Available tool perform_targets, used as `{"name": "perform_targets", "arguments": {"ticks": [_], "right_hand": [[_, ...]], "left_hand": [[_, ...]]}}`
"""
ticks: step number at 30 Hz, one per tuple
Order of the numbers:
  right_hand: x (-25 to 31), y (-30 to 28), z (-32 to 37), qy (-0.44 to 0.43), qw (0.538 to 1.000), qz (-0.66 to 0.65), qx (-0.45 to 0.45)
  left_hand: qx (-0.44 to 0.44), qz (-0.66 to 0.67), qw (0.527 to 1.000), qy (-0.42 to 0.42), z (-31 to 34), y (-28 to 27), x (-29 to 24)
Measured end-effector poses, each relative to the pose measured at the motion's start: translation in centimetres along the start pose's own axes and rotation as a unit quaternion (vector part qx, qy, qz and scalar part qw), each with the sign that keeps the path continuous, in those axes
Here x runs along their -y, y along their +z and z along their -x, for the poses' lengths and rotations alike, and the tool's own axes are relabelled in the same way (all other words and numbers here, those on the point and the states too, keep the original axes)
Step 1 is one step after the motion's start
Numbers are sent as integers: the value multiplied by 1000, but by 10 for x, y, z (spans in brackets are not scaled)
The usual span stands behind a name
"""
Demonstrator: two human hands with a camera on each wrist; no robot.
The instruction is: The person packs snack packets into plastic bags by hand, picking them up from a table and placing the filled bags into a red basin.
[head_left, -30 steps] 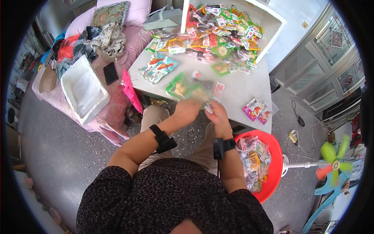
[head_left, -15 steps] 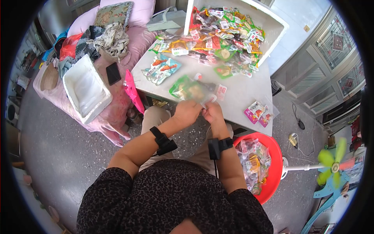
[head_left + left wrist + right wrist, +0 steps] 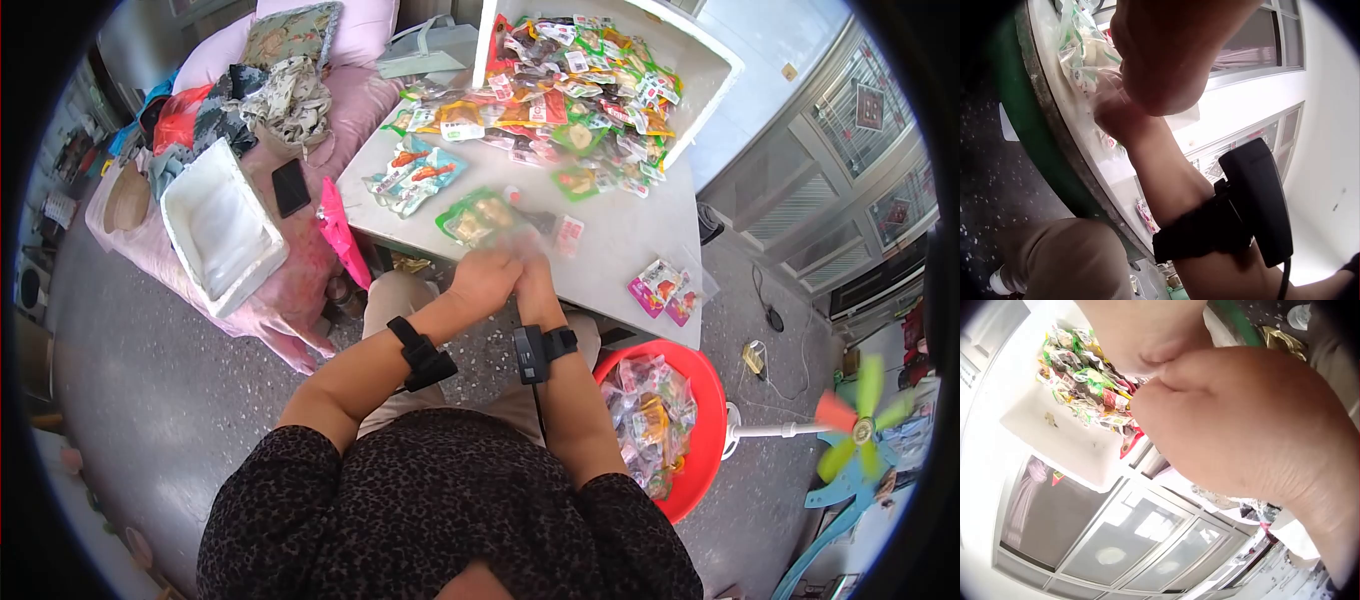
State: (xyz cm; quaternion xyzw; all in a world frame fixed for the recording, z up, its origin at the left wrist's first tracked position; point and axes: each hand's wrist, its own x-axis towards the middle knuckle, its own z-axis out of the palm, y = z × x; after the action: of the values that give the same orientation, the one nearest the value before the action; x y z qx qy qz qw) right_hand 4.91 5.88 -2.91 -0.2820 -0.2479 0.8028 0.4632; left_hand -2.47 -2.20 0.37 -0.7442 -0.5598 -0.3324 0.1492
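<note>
A clear plastic bag [image 3: 487, 222] with green-edged snack packets inside lies over the near edge of the table. At its mouth my left hand [image 3: 484, 282] and right hand [image 3: 533, 278] meet side by side, gripping the film. In the left wrist view the bag [image 3: 1082, 56] stretches up from the right hand [image 3: 1124, 122], while the left hand [image 3: 1163, 59] is close above. The right wrist view shows the left hand [image 3: 1229, 419] pressed against the right hand [image 3: 1147, 328]; their fingertips are hidden there.
A white foam box [image 3: 700, 100] lies on its side, snack packets [image 3: 580, 80] spilling onto the table [image 3: 610, 240]. A blue-white packet [image 3: 415, 175] lies at left, pink packets [image 3: 660, 288] at right. Beside my right arm stands a red basin [image 3: 708, 430] of bagged packets, near a fan [image 3: 862, 430].
My right hand has moved left and forward until it meets the left hand. The bag's mouth is now gathered between them, while the left hand has barely moved.
</note>
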Motion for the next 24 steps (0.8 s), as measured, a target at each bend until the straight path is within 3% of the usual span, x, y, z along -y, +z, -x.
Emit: {"name": "perform_targets", "arguments": {"ticks": [3, 6, 9, 12, 15, 18, 21, 23, 24], "right_hand": [[-9, -19, -18, -44, 989, 138, 23], [16, 14, 4, 9, 987, 159, 15], [14, 9, 12, -18, 993, 114, 22], [5, 2, 11, 12, 999, 19, 42], [3, -8, 4, 50, 996, 8, 76], [9, -8, 14, -85, 956, 216, 179], [-5, -31, -27, 75, 993, 67, 69], [6, -20, -17, 102, 994, 6, 41], [11, -16, -12, 115, 993, -25, 26]], "left_hand": [[16, -1, 1000, -1, 2, 4, -1], [-5, 12, 1000, -11, 0, 3, 2], [-17, 27, 999, -11, 3, 8, 0], [-5, 25, 1000, -9, -2, 7, -3], [10, 26, 1000, -14, -1, 10, -2], [-1, 48, 999, -19, -7, 2, 9], [24, 25, 998, -43, -17, -6, 33], [74, -41, 995, -58, -17, 0, 53], [144, -37, 986, -77, -17, -1, 59]]}}
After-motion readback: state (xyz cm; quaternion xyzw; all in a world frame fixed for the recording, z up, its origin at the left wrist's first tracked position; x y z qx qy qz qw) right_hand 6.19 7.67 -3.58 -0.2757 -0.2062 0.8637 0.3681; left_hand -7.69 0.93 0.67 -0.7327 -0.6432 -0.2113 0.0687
